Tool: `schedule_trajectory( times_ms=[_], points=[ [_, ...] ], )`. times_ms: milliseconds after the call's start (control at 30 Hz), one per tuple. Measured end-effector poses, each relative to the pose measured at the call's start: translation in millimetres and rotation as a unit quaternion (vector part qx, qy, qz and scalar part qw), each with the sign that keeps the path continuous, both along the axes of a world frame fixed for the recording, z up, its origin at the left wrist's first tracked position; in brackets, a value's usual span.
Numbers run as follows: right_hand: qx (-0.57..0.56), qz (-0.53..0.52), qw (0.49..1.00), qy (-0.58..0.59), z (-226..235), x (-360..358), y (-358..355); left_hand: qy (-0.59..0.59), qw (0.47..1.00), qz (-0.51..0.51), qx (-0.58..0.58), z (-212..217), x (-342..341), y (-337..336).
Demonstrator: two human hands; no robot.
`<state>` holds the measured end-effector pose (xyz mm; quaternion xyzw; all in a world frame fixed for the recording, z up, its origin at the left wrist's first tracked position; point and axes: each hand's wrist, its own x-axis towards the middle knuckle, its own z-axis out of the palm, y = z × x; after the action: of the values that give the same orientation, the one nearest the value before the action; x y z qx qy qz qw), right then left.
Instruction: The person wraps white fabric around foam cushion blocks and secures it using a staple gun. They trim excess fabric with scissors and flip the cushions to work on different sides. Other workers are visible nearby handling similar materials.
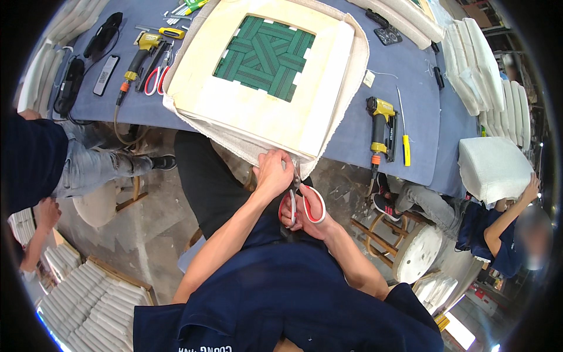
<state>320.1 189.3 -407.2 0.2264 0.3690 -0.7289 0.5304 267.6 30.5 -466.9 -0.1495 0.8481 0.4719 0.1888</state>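
the seat panel point(325, 76), a pale wooden board with a square opening, lies on the blue-grey counter point(346, 144), its near corner reaching out over the front edge toward the person. dark green woven webbing point(267, 57) fills the opening, and off-white fabric point(359, 56) wraps around the board's sides, its edge standing out as a loose border.

the left hand point(273, 173) is at that near corner, its grip closed with the fingers bent in and pinching the fabric's edge. the right hand point(321, 227) has its grip curled around red-and-white-handled scissors point(297, 183), fingers and thumb in the loops. the loops stand apart, and the blades point up at the corner, just beside the left hand; whether they have cloth between them i cannot tell.

left of the panel lie a yellow-and-black staple gun point(142, 51), a second pair of scissors point(148, 78) with red and white handles, a screwdriver point(171, 33) with a yellow handle and a phone point(105, 76). to the right, another staple gun point(384, 110) lies near a long thin screwdriver point(406, 149), also yellow-handled.

at the far right a co-worker point(489, 229) has a hand on a white cushion point(494, 167); at the left edge stands another person point(35, 158) in a dark top. stacked pale cushions point(94, 305) fill the lower left.
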Motion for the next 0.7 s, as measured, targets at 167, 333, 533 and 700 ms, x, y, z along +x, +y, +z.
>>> schedule_trajectory(
  times_ms=[167, 333, 533, 700],
  points=[
    [0.115, -0.07, 0.986, 0.098, -8.2, 21.7, -12.3, -0.002, 1.0, 0.001, -0.013, -2.0, -1.5, 1.8],
    [0.093, -0.05, 0.992, 0.069, -10.2, 14.2, -5.0, -0.017, 1.0, -0.012, -0.002, 0.6, -3.4, -3.3],
    [0.128, -0.08, 0.985, 0.082, -3.4, 12.9, -12.2, -0.014, 1.0, -0.015, -0.011, 3.4, -5.2, 0.1],
    [0.133, 0.083, 0.986, 0.054, 33.2, 3.6, 6.1, -0.003, 1.0, -0.007, 0.017, 13.5, -3.2, -9.3]
  ],
)
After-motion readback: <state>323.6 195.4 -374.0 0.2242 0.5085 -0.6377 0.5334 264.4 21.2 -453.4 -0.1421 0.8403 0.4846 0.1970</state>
